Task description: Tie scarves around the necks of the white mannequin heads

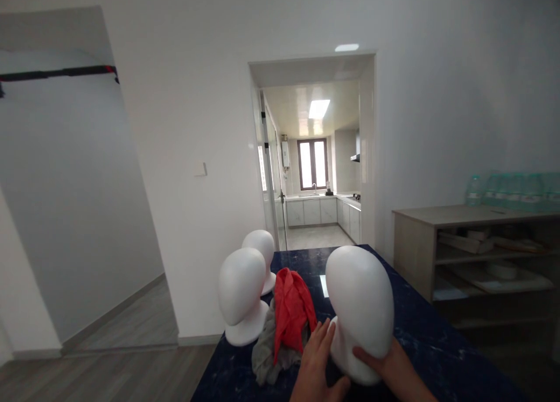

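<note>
Touching the neck of a smooth white egg-shaped mannequin head (361,300), the left hand (317,355) is spread open, while the right hand (389,364) lays its thumb low on it with fingers hidden, so I cannot tell its grip. This head is upright and bare at the near end of the dark-blue marbled table (437,338); at ten o'clock from it, a nearer white head (242,282) and a farther white head (260,245) stand also bare. At nine o'clock, a crumpled red cloth (292,308) and grey cloth (266,358) lie heaped, untidied, so little looks finished.

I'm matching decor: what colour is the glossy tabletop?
Dark-blue glossy tabletop, pale-veined; it shows in the head view.
</note>
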The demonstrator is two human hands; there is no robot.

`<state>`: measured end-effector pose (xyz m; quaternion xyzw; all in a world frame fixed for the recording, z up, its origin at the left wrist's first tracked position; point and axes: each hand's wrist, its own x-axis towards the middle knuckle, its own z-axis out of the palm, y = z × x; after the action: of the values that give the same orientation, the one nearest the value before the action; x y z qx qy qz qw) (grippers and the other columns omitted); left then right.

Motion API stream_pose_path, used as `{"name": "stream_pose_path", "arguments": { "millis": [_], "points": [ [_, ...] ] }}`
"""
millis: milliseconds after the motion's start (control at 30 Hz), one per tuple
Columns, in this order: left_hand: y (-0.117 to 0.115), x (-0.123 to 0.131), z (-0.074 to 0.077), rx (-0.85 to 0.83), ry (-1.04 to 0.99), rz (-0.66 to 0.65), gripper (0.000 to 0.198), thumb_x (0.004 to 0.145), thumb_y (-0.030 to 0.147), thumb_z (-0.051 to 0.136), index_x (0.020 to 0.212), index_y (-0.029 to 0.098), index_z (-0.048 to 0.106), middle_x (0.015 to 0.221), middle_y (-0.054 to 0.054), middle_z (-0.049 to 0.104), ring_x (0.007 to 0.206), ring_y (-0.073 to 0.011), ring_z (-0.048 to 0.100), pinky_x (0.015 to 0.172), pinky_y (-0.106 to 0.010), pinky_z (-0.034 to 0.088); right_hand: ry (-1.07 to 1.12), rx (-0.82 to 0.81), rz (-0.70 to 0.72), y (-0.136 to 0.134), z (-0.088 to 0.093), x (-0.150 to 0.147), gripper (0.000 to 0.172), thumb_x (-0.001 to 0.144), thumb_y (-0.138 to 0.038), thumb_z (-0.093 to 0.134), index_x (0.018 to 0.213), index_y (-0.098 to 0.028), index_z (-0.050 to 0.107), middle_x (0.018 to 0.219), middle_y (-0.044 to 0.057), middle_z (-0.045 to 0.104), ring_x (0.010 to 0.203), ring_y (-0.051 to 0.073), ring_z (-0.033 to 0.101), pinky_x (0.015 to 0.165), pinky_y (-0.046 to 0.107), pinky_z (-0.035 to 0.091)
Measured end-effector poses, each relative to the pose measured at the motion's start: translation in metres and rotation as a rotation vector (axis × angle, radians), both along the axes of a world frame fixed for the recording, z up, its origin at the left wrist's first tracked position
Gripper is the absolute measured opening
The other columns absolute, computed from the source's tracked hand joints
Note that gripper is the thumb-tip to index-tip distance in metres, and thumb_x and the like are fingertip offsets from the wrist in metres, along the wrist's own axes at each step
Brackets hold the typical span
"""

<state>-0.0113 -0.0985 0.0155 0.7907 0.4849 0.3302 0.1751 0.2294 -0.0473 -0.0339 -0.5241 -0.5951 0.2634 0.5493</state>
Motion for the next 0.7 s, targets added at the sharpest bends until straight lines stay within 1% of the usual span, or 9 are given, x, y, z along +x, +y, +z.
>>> {"name": "stream_pose_path", "arguments": {
  "millis": [67, 133, 200, 267, 333, 400, 467, 567, 700],
  "points": [
    [0.012, -0.010, 0.006, -0.010, 0.025, 0.076, 0.088, 0.081, 0.027, 0.065, 0.165, 0.024, 0.038, 0.174, -0.006, 0.032, 0.162, -0.0297, 0.028, 0.133, -0.047, 0.027, -0.025, 0.004, -0.062, 0.015, 0.013, 0.019, 0.074, 0.064, -0.062, 0.085, 0.121, -0.020, 0.066, 0.122, 0.018, 0.077, 0.113, 0.041, 0.072, 0.101, 0.052, 0.058],
    [0.029, -0.019, 0.019, 0.012, 0.050, 0.206, 0.081, 0.087, 0.027, 0.060, 0.165, 0.021, 0.037, 0.174, -0.007, 0.033, 0.162, -0.0256, 0.028, 0.134, -0.043, 0.026, -0.023, 0.001, -0.115, 0.032, 0.026, 0.028, 0.083, 0.063, -0.063, 0.085, 0.129, -0.018, 0.062, 0.126, 0.019, 0.076, 0.117, 0.040, 0.071, 0.101, 0.051, 0.057],
    [0.050, -0.023, 0.031, 0.031, 0.117, 0.311, 0.079, 0.089, 0.028, 0.061, 0.164, 0.015, 0.038, 0.172, -0.011, 0.037, 0.161, -0.0260, 0.029, 0.134, -0.041, 0.024, -0.010, 0.008, -0.149, 0.050, 0.032, 0.028, 0.092, 0.061, -0.063, 0.085, 0.134, -0.016, 0.058, 0.128, 0.021, 0.074, 0.118, 0.041, 0.071, 0.101, 0.051, 0.058],
    [0.071, -0.022, 0.038, 0.044, 0.199, 0.357, 0.076, 0.089, 0.031, 0.065, 0.160, 0.011, 0.044, 0.169, -0.014, 0.041, 0.159, -0.0283, 0.033, 0.133, -0.041, 0.024, 0.001, 0.041, -0.153, 0.065, 0.028, 0.021, 0.094, 0.061, -0.062, 0.085, 0.137, -0.015, 0.056, 0.130, 0.020, 0.074, 0.120, 0.040, 0.070, 0.102, 0.051, 0.057],
    [0.088, -0.019, 0.036, 0.055, 0.289, 0.356, 0.069, 0.091, 0.035, 0.065, 0.154, 0.011, 0.053, 0.164, -0.016, 0.048, 0.155, -0.0307, 0.040, 0.130, -0.042, 0.030, 0.006, 0.079, -0.148, 0.073, 0.019, 0.013, 0.090, 0.061, -0.060, 0.085, 0.136, -0.016, 0.058, 0.129, 0.018, 0.075, 0.120, 0.039, 0.070, 0.102, 0.051, 0.057],
    [0.100, -0.014, 0.028, 0.057, 0.382, 0.366, 0.066, 0.091, 0.039, 0.067, 0.150, 0.013, 0.058, 0.159, -0.019, 0.054, 0.151, -0.0342, 0.045, 0.126, -0.045, 0.035, 0.004, 0.092, -0.134, 0.076, 0.007, 0.006, 0.086, 0.061, -0.058, 0.085, 0.133, -0.016, 0.061, 0.125, 0.017, 0.076, 0.116, 0.040, 0.071, 0.100, 0.051, 0.058],
    [0.107, -0.011, 0.020, 0.066, 0.469, 0.410, 0.069, 0.090, 0.042, 0.071, 0.151, 0.013, 0.058, 0.160, -0.022, 0.052, 0.151, -0.0385, 0.044, 0.124, -0.049, 0.036, -0.007, 0.089, -0.114, 0.076, -0.002, 0.002, 0.080, 0.061, -0.057, 0.085, 0.127, -0.016, 0.065, 0.122, 0.017, 0.077, 0.112, 0.040, 0.073, 0.097, 0.051, 0.059],
    [0.115, -0.009, 0.015, 0.104, 0.561, 0.477, 0.077, 0.087, 0.042, 0.075, 0.155, 0.013, 0.052, 0.167, -0.024, 0.040, 0.157, -0.0425, 0.034, 0.127, -0.055, 0.029, -0.034, 0.105, -0.076, 0.073, -0.008, 0.003, 0.072, 0.062, -0.056, 0.085, 0.122, -0.018, 0.069, 0.121, 0.016, 0.077, 0.112, 0.040, 0.073, 0.099, 0.051, 0.058],
    [0.125, -0.012, 0.021, 0.160, 0.658, 0.526, 0.081, 0.084, 0.038, 0.079, 0.155, 0.012, 0.052, 0.172, -0.024, 0.030, 0.161, -0.0464, 0.020, 0.131, -0.062, 0.016, -0.050, 0.098, -0.059, 0.073, -0.008, 0.008, 0.072, 0.066, -0.056, 0.083, 0.127, -0.019, 0.067, 0.127, 0.015, 0.075, 0.116, 0.039, 0.071, 0.102, 0.051, 0.057]
  ]
}}
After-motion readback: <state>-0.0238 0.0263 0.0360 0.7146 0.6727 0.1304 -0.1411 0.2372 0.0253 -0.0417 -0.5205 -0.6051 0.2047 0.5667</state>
